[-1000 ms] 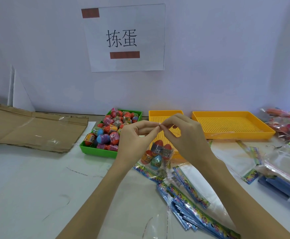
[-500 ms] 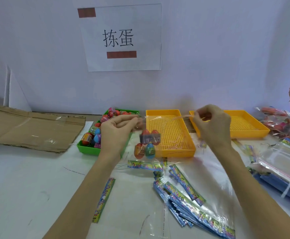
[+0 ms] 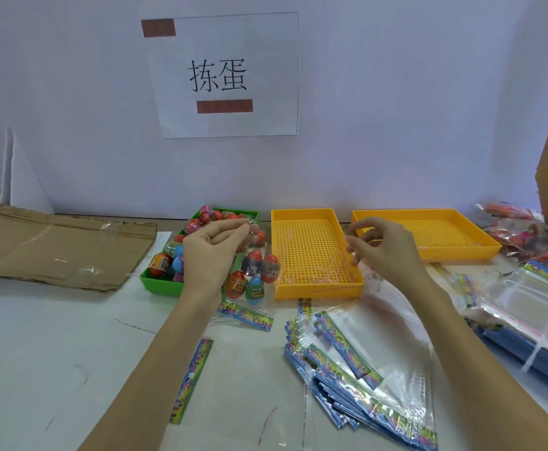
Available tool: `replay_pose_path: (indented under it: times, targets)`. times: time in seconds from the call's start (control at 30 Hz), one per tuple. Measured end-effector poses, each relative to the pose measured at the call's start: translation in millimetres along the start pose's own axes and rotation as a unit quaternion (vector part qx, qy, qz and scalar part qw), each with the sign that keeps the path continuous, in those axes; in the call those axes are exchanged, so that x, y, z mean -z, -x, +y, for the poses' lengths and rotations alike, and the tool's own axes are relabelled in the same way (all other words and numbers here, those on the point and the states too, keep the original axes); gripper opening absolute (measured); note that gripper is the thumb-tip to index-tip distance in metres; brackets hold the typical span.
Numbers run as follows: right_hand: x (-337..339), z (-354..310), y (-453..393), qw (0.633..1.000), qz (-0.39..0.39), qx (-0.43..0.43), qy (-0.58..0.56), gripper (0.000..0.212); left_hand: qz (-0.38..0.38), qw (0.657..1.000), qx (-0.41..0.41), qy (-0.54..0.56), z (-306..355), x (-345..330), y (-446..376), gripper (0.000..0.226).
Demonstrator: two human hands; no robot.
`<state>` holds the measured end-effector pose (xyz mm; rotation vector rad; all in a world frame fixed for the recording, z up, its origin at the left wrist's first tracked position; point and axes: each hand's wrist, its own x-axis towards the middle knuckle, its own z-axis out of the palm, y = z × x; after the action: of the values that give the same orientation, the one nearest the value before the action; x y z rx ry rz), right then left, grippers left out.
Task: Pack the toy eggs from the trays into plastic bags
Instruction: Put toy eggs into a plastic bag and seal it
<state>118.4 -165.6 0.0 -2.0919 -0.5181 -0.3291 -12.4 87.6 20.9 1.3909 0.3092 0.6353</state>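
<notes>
One view only: head cam, worn by the person, looking forward and down across the desk point(image 3: 54, 369) toward the back wall point(image 3: 396, 109). Wide-angle, verticals bow at the frame edges. Close range: both forearms enter from the bottom edge, left hand point(image 3: 212, 252) and right hand point(image 3: 385, 252) sit mid-frame. Desk's far edge meets the wall about halfway up; the paper sign point(image 3: 227, 74) is upper centre. No second view, so no overlap.

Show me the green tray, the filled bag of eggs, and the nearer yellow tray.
green tray point(image 3: 160, 285): head view, front wall.
filled bag of eggs point(image 3: 254, 275): head view, eggs inside the clear plastic.
nearer yellow tray point(image 3: 318, 291): head view, front wall.
</notes>
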Motion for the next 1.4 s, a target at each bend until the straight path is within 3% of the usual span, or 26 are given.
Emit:
replay_pose_path:
  times: [0.13, 0.27, 0.53, 0.73, 0.93, 1.0, 1.07, 1.2, 1.4]
  targets:
    - [-12, 2, 3, 0.995, -0.007, 0.046, 0.088, 0.019, 0.005, 1.000, 0.006, -0.005, 2, -2, 2, 0.013]
    - [-9, 9, 3, 0.995, -0.013, 0.038, 0.093, 0.026, 0.002, 1.000, 0.000, -0.012, 2, -3, 3, 0.012]
    - [-2, 17, 2, 0.991, -0.015, 0.050, 0.124, 0.008, -0.007, 1.000, -0.009, -0.026, 0, -3, 1, 0.013]
    - [7, 13, -1, 0.984, -0.081, 0.013, 0.159, 0.032, -0.015, 0.999, -0.009, -0.033, -1, -4, 2, 0.014]
    - [18, -2, -4, 0.984, 0.069, 0.071, 0.150, 0.015, -0.050, 0.998, -0.019, -0.027, -2, -4, 2, 0.013]
    - [15, -10, -2, 0.985, 0.079, 0.096, 0.123, 0.019, -0.069, 0.997, -0.022, -0.007, 0, -5, 2, 0.014]
    - [7, -21, 1, 0.991, 0.049, 0.107, 0.065, 0.022, -0.091, 0.995, -0.030, 0.012, 1, -6, 3, 0.014]
    - [-16, -38, 11, 0.990, -0.097, 0.069, -0.070, 0.017, -0.106, 0.992, -0.050, 0.040, 4, -9, 6, 0.014]
    - [-26, -59, 18, 0.954, -0.212, -0.029, -0.208, 0.060, -0.074, 0.994, -0.056, 0.060, 4, -11, 8, 0.015]
